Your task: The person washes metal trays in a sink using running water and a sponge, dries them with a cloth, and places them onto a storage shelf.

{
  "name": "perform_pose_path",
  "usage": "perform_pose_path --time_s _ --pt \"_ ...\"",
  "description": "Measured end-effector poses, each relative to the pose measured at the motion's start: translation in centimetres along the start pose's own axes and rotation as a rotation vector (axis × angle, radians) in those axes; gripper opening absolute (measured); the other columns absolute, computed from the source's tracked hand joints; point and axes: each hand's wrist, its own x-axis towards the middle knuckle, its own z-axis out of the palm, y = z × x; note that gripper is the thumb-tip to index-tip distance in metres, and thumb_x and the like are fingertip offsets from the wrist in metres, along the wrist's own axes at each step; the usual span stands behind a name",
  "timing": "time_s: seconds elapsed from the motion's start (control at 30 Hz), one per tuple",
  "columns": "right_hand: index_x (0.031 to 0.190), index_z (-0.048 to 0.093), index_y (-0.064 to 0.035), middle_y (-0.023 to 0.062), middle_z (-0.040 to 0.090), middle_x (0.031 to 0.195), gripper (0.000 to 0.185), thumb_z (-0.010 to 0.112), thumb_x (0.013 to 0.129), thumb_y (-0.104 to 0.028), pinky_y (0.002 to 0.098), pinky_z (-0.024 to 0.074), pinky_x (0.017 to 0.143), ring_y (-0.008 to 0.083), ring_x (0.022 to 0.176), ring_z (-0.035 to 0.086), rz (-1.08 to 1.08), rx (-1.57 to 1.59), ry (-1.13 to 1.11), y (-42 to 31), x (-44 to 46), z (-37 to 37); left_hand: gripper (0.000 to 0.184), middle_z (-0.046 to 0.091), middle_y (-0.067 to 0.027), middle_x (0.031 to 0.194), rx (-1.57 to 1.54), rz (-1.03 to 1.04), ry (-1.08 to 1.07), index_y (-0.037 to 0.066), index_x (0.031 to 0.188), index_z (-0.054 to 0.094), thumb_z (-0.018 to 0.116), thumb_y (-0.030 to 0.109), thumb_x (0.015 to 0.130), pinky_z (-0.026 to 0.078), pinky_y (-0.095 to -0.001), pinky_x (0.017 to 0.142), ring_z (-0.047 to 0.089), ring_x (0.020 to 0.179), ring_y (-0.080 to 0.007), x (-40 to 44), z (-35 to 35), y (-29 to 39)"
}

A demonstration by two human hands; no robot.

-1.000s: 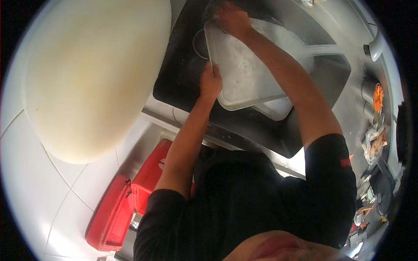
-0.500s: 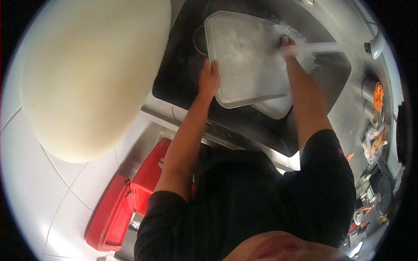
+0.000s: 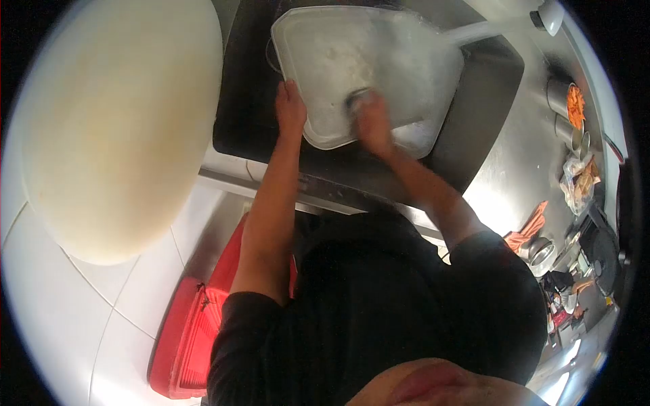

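A pale, rectangular tray (image 3: 325, 74) with a raised rim lies tilted in the dark sink (image 3: 487, 95), wet and streaked with suds. My left hand (image 3: 291, 109) grips its near left edge. My right hand (image 3: 374, 122) is pressed over the tray's near side, closed on a small dark scouring pad (image 3: 357, 100); motion blurs both. Under the right part of the tray, the corner of a second pale tray (image 3: 418, 139) shows. Water (image 3: 474, 32) streams from the faucet (image 3: 548, 18) onto the tray's far right.
A large whitish rounded object (image 3: 122, 128) fills the left side. Below it stands a red bin (image 3: 179, 338). Along the steel counter (image 3: 518, 142) at right are a metal container with orange pieces (image 3: 575, 105), a plastic bag (image 3: 579, 183), an orange cloth (image 3: 529, 229) and a pot (image 3: 540, 254).
My right hand has swept from the tray's far right, under the water, to its near middle with the pad. My left hand stays on the edge. The whole view has shifted slightly.
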Motion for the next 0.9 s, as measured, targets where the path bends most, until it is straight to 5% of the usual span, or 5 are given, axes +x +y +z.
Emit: perform_pose_path --time_s 0.17,0.23,0.43,0.67,0.9 --pt "0.119 0.053 0.0024 0.0301 0.051 0.118 0.038 0.053 0.088 -0.020 0.0560 0.0300 0.103 0.0463 0.113 0.045 0.491 -0.150 0.007 8.6 1.1 3.3 0.044 0.061 -0.0285 0.090 -0.033 0.074 0.018 -0.008 0.104 0.055 0.033 0.031 0.101 0.044 -0.0466 0.080 0.059 0.088 -0.0447 0.0 0.5 0.1" --pt "0.120 0.053 0.0006 0.0297 0.051 0.118 0.040 0.055 0.085 -0.019 0.0558 0.0311 0.102 0.0458 0.112 0.046 0.241 -0.057 0.226 -1.2 3.2 4.1 0.044 0.061 -0.0292 0.093 -0.008 0.041 0.051 -0.008 0.104 0.055 0.033 0.030 0.101 0.043 -0.0462 0.081 0.058 0.090 -0.0448 0.6 0.9 -1.7" --pt "0.139 0.036 -0.0007 0.0298 0.022 0.147 0.077 0.069 0.079 -0.035 0.0566 0.0179 0.113 0.0444 0.136 0.026 -0.030 0.313 -0.298 -10.3 1.9 -4.5 0.045 0.059 -0.0302 0.107 -0.020 -0.004 0.006 -0.010 0.109 0.054 0.034 0.029 0.101 0.042 -0.0437 0.090 0.056 0.102 -0.0443 -0.7 -1.2 1.1" --pt "0.107 0.054 -0.0045 0.0178 0.050 0.130 0.050 0.075 0.061 -0.007 0.0420 0.0479 0.094 0.0366 0.118 0.050 -0.172 0.052 -0.424 -3.2 1.1 -11.3 0.052 0.052 -0.0268 0.128 -0.284 -0.096 -0.125 -0.011 0.127 0.047 0.041 0.033 0.099 0.039 -0.0391 0.097 0.052 0.117 -0.0373 -1.3 -2.4 4.4" --pt "0.106 0.059 -0.0056 0.0136 0.064 0.106 0.037 0.068 0.071 -0.008 0.0420 0.0508 0.086 0.0328 0.097 0.062 -0.218 0.104 -0.342 -6.5 9.1 -26.4 0.050 0.047 -0.0235 0.132 -0.284 0.219 0.044 0.000 0.134 0.045 0.048 0.035 0.098 0.038 -0.0377 0.098 0.051 0.113 -0.0341 -2.3 -7.3 12.6"
